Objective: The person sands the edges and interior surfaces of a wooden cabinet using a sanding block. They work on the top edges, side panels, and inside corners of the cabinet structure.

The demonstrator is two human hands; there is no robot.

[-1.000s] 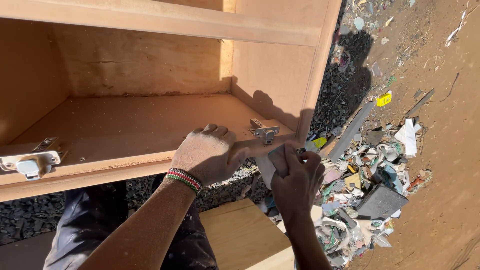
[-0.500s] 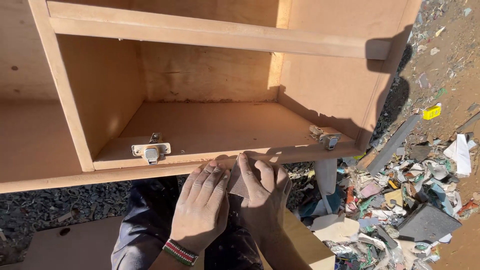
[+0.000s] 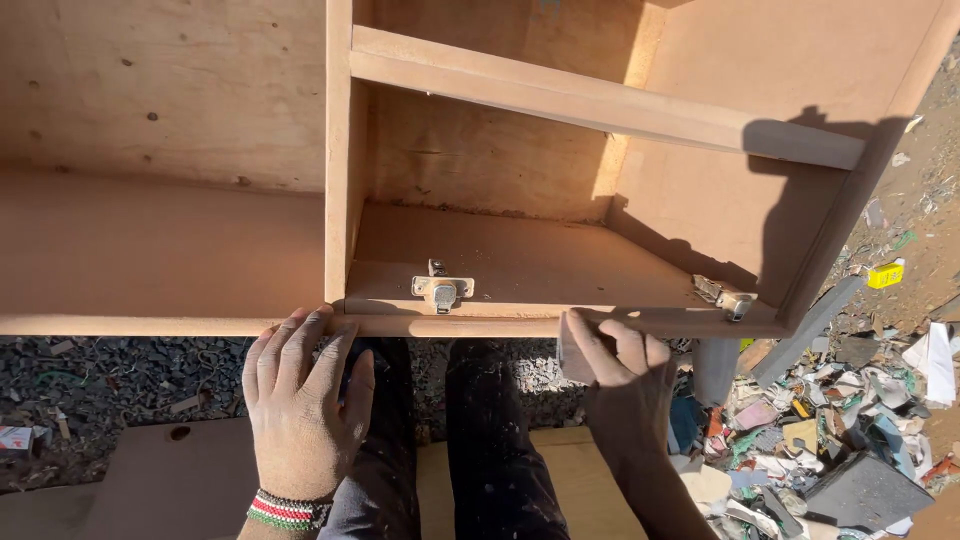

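A bare wooden cabinet (image 3: 520, 265) lies open toward me, with a divider (image 3: 338, 160) and a rail (image 3: 600, 100) across it. My left hand (image 3: 300, 400) rests flat, fingers apart, on the cabinet's front edge (image 3: 150, 325) just below the divider. My right hand (image 3: 628, 385) is closed around a small pale block (image 3: 572, 352) pressed against the same edge further right. Between my hands, a metal hinge plate (image 3: 441, 290) sits on the edge. A second hinge plate (image 3: 726, 297) sits near the right corner.
My dark trouser legs (image 3: 480, 440) are under the cabinet, above a flat wooden board (image 3: 560, 490). Dark gravel (image 3: 110, 375) lies at the left. A heap of paper scraps and rubbish (image 3: 830, 430) lies on the dirt at the right, with a yellow box (image 3: 885, 274).
My hands, close together under the edge half a second ago, have spread apart: the left went left to the divider, the right went right with the block. The view shifted left.
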